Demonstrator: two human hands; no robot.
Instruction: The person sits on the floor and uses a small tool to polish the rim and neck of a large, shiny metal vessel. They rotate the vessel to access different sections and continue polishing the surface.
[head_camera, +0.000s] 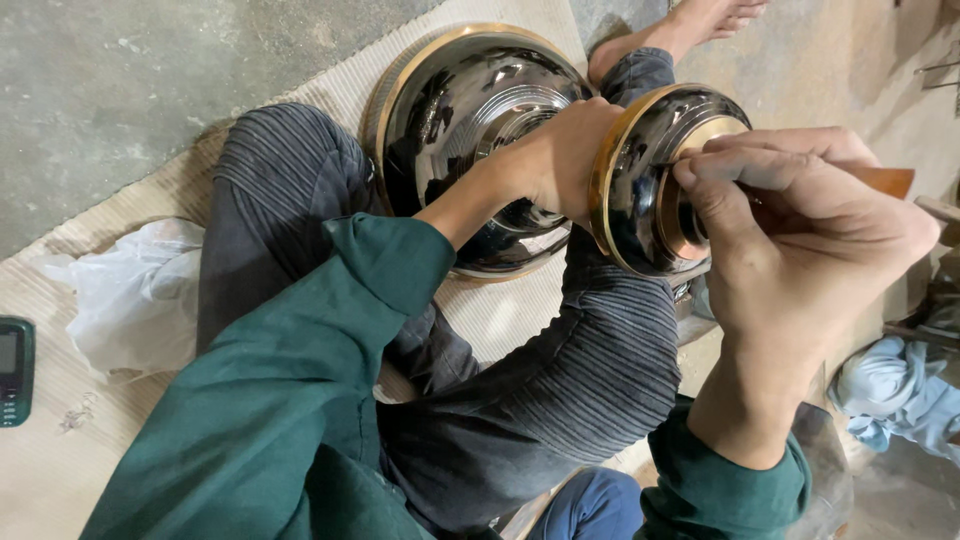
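My left hand grips the rim of a small black, glossy bowl with a brass edge and brass foot, held on its side over my lap. My right hand is closed around a wooden-handled tool, whose tip is pressed against the bowl's foot ring; the tip itself is hidden behind my fingers. A larger black bowl with a brass rim lies upside down on the mat just behind the small one, beside my left knee.
I sit cross-legged on a ribbed mat on a concrete floor. A crumpled white plastic bag and a small dark phone lie at left. A blue cloth lies at right. A bare foot shows at top.
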